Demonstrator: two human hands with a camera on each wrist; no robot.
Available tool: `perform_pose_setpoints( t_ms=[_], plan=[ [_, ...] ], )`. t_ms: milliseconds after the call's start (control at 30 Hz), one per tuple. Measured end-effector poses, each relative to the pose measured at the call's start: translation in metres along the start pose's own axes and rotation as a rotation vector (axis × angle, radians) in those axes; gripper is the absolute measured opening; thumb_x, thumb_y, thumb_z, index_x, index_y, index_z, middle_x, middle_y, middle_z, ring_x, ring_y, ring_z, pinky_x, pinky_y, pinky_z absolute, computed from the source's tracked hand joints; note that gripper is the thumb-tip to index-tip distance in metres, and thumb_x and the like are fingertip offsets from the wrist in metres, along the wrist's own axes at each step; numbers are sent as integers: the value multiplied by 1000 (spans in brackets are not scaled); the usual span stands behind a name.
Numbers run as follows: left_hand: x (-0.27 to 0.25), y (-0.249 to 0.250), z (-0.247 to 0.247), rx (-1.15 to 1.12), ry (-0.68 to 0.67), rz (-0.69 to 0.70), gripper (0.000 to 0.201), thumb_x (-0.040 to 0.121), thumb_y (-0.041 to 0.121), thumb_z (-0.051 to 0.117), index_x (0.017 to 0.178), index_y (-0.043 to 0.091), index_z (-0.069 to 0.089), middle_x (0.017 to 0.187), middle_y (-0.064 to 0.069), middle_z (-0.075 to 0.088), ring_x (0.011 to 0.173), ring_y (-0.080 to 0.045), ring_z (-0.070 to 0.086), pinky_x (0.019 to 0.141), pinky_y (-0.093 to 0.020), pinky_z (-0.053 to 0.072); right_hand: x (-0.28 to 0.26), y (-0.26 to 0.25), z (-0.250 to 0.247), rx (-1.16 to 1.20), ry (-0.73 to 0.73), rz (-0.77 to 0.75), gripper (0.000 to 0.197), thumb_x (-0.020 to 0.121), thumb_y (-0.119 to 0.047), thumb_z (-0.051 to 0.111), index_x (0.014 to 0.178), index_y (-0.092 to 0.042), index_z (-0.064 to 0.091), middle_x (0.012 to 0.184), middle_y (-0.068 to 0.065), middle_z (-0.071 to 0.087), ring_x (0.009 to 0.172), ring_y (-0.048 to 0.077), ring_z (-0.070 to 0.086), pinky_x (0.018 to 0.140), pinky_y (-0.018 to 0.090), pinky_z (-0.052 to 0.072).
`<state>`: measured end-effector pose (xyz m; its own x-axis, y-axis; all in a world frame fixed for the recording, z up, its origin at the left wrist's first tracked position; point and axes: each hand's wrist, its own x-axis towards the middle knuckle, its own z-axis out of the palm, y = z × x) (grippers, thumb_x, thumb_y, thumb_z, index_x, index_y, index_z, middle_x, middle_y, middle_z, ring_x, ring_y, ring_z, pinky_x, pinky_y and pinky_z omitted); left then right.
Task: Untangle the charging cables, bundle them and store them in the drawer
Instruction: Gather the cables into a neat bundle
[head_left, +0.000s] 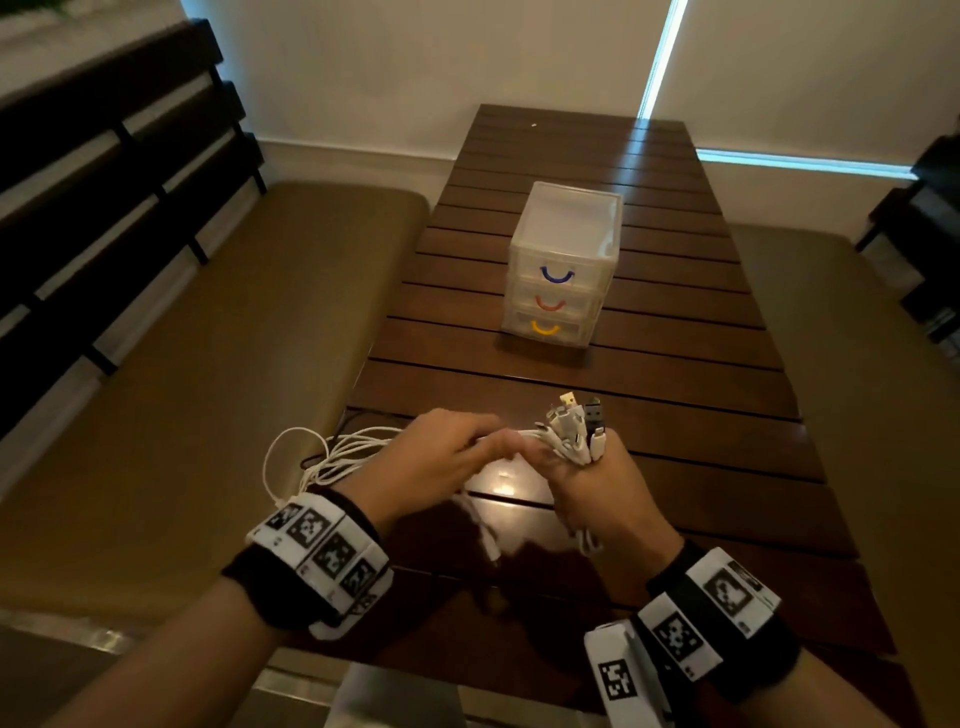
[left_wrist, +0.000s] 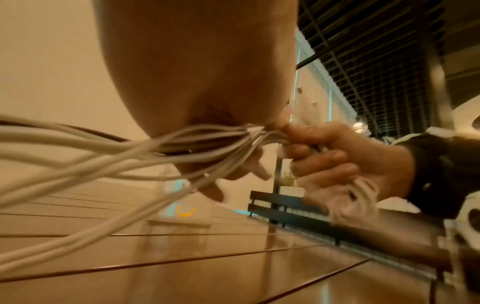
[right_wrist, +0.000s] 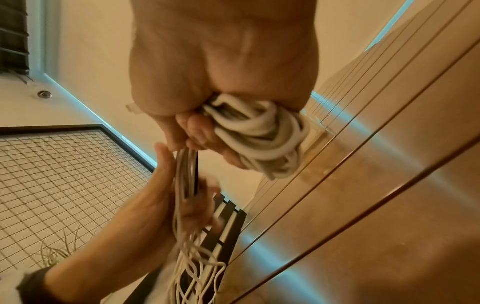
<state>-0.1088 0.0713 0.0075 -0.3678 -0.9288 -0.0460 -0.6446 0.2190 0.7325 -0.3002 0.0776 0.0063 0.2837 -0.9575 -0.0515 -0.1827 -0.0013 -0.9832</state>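
My right hand (head_left: 587, 483) grips a bunch of white charging cables (head_left: 569, 431) above the near end of the table, their plugs sticking up past the fist. In the right wrist view the folded cable loops (right_wrist: 262, 144) bulge from the fist. My left hand (head_left: 447, 457) meets the right hand and holds the same strands, which trail left in loose white loops (head_left: 332, 457) over the table edge. The left wrist view shows these strands (left_wrist: 103, 162) running across the palm to the right hand (left_wrist: 335, 162). A small clear three-drawer unit (head_left: 561, 265) with blue, orange and yellow handles stands mid-table, drawers closed.
The dark slatted wooden table (head_left: 701, 395) stretches away from me. Tan cushioned benches (head_left: 208, 364) flank it on both sides, with a dark slatted backrest (head_left: 104, 182) at the left. A white wall closes the far end.
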Motion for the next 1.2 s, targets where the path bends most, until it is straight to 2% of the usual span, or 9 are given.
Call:
perform_pose_setpoints(
  t_ms=[133,333,533,700,867,933,1000,1100,1200],
  plan=[
    [5,-4,-12,56,-164,-53,61,81,75,35,64,23,62,57,1,57,52,-12,52,57,-29,41,0,2,-3,15,-26,34,22,93,-26,65,94,-5,71,47,-13,48,44,3,40,50,24,34],
    [-2,-19,-29,285,-165,53,21,87,43,64,73,32,54,70,8,61,66,-5,56,64,-32,48,8,-2,-12,9,-22,-16,26,92,-28,67,83,-3,65,47,-11,45,44,6,40,54,31,34],
    [-22,-49,-32,490,-75,3,2,94,35,56,92,35,55,86,16,56,79,1,51,72,-31,48,3,8,-17,88,-30,87,30,91,-31,69,71,-11,62,50,4,42,43,17,37,50,32,34],
    [-28,-26,-9,426,-14,-73,47,89,69,26,89,29,51,81,12,53,73,-2,49,70,-30,46,6,7,-16,292,19,100,25,90,-27,69,66,-25,66,48,7,37,38,19,33,47,31,32],
    [-26,-14,15,382,-48,-124,58,93,65,12,75,25,50,70,7,54,74,-11,56,88,-35,43,0,14,-16,432,-1,144,35,81,-39,77,87,-8,63,49,3,35,38,16,31,47,30,30],
    [-20,-8,10,380,-88,-134,44,98,56,21,92,30,56,82,12,55,90,-7,56,115,-38,25,-3,18,-18,404,-11,152,48,77,-45,77,88,-1,59,49,3,34,38,16,31,44,28,31],
    [-17,0,4,320,-49,-87,45,100,51,32,138,30,45,118,12,55,120,-4,48,123,-39,9,-4,19,-20,342,-30,142,44,75,-48,75,78,-7,57,48,5,35,38,18,32,44,28,34],
    [-8,21,6,154,14,68,67,96,60,38,154,38,14,151,15,34,138,-3,30,117,-31,24,-6,16,-21,287,-60,105,33,83,-42,73,76,-13,59,47,3,39,37,16,36,43,27,36],
    [4,24,21,48,-47,128,58,92,66,30,142,38,40,130,11,59,117,-5,55,98,-27,44,-8,8,-23,257,-96,68,25,84,-39,69,79,-15,66,46,0,40,37,14,37,43,26,36]
  ],
)
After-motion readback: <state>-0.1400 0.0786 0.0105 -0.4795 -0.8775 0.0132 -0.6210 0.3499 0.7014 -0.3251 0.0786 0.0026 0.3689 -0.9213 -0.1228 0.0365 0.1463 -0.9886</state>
